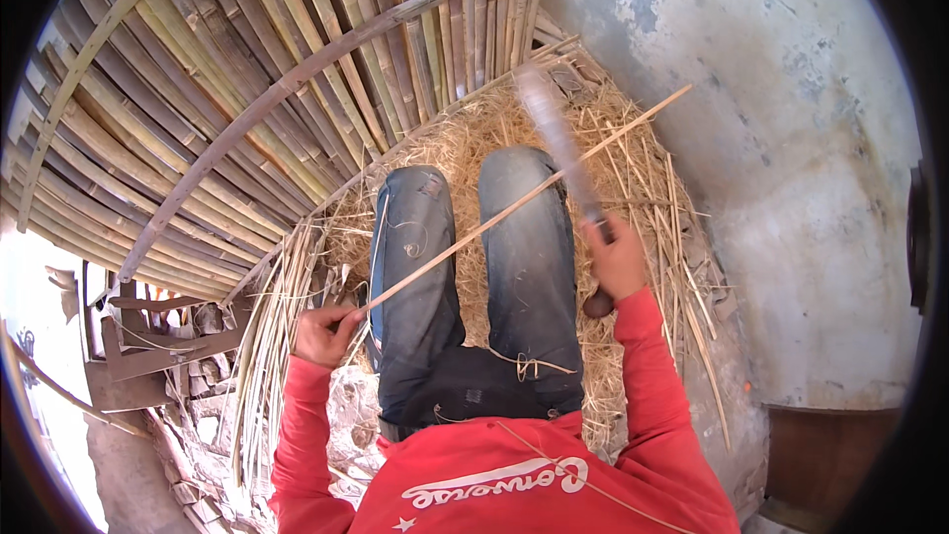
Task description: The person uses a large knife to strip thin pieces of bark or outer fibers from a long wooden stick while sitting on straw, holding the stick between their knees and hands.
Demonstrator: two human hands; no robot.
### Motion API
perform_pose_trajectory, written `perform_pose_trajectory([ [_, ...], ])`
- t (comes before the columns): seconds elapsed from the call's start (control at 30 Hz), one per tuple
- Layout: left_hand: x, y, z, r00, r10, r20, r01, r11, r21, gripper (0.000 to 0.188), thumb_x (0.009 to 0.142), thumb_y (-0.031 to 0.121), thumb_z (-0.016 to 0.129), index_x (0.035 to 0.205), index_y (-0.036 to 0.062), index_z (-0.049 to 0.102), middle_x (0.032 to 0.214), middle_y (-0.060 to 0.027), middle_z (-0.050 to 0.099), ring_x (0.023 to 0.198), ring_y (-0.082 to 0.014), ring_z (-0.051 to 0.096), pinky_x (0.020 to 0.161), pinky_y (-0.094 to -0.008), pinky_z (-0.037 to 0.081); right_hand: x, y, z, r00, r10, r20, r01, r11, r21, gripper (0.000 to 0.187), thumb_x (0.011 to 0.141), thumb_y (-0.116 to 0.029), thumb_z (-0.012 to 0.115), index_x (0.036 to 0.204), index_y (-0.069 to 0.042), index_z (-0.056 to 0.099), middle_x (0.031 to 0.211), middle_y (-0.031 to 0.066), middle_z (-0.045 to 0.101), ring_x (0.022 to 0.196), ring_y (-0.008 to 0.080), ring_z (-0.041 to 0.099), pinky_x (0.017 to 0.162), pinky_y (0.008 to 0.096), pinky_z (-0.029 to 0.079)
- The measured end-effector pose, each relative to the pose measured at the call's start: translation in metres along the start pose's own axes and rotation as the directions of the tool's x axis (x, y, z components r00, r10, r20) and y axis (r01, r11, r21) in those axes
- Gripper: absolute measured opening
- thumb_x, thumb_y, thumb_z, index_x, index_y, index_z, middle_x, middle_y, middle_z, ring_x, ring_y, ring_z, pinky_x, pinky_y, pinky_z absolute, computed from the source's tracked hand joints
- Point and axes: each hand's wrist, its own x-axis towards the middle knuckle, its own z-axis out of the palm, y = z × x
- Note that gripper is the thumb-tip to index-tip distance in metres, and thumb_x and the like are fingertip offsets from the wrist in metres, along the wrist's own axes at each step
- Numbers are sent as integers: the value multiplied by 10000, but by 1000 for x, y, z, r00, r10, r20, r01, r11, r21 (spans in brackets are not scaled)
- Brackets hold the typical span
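Pale strip [494,222], long and thin, slants across the lap of whoever's sitting here: low end at the left hand [326,334], high end up near the wall [791,129] on the right. It passes over both legs of the jeans [524,277]. Can't see how far it runs inside the left fist, since the curled fingers cover that end.

Blade's the tough one. The knife [561,138] is smeared by motion blur, so its edge and tip are mush. It crosses the strip past the right knee, but no way to tell if they're touching. There's a brown rounded bit just below the right hand [619,257] too; can't say if it belongs to the handle.

Pose-wise, left fingers are closed around the strip with the thumb pointing along it, forearm coming up outside the left thigh. Right fingers are wrapped around the knife's handle, arm reaching forward outside the right thigh, red sleeve [652,356] down to the wrist. Shavings [465,129] cover the ground ahead, and the round border crops the bamboo slats [287,0] at upper left.
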Motion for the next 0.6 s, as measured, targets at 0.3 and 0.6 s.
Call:
perform_pose_trajectory([
  [0.3, 6, -6, 0, 992, -101, 76, 105, 993, -49, 186, 960, 138, 771, 958, -46, 798, 762, -95, 766, 688, -111, 674, 653, -276, 524, 16, -1, -12, 990, 9, -142, -2, 999, 54, 333, 950, -335, 772, 927, -10, 703, 679, 100, 626, 593, 215, 567, 585, 379, 462],
  [0.6, 6, -2, 6, 988, -120, 96, 127, 989, -70, 196, 964, 147, 770, 965, -47, 800, 780, -94, 772, 693, -121, 678, 648, -291, 521, 6, -20, -1, 986, -162, -36, 161, 986, -33, 390, 930, -372, 791, 893, -11, 647, 650, 152, 618, 551, 297, 576, 553, 419, 445],
])
